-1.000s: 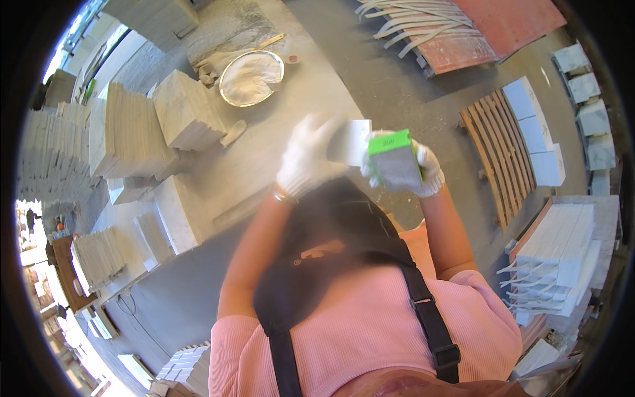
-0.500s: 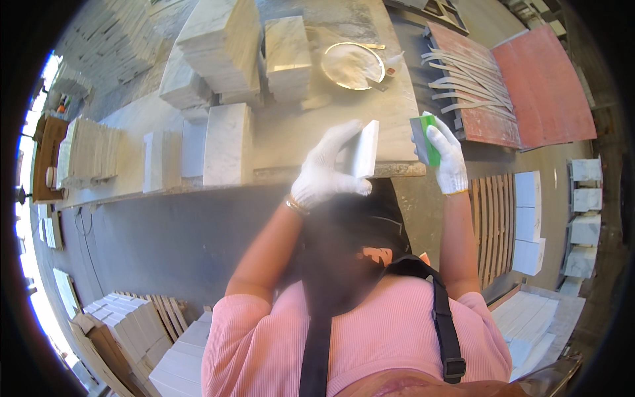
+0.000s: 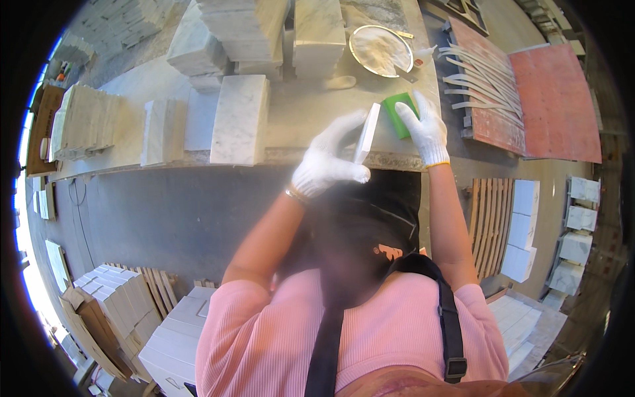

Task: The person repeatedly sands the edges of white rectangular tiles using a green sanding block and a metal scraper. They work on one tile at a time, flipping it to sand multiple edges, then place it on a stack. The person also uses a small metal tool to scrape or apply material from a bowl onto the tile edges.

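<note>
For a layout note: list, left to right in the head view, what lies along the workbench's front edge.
Small marble slab stack → wide curved marble slab → left hand → thin white tile → green block → right hand.

A thin slab [image 3: 366, 134] is standing on edge at the workbench's [image 3: 301, 112] near edge between the left hand [image 3: 327, 162] and right hand [image 3: 423, 129], with a curved block [image 3: 239, 119] lying to its left and a round bowl [image 3: 381, 50] sitting toward the far right corner.
</note>
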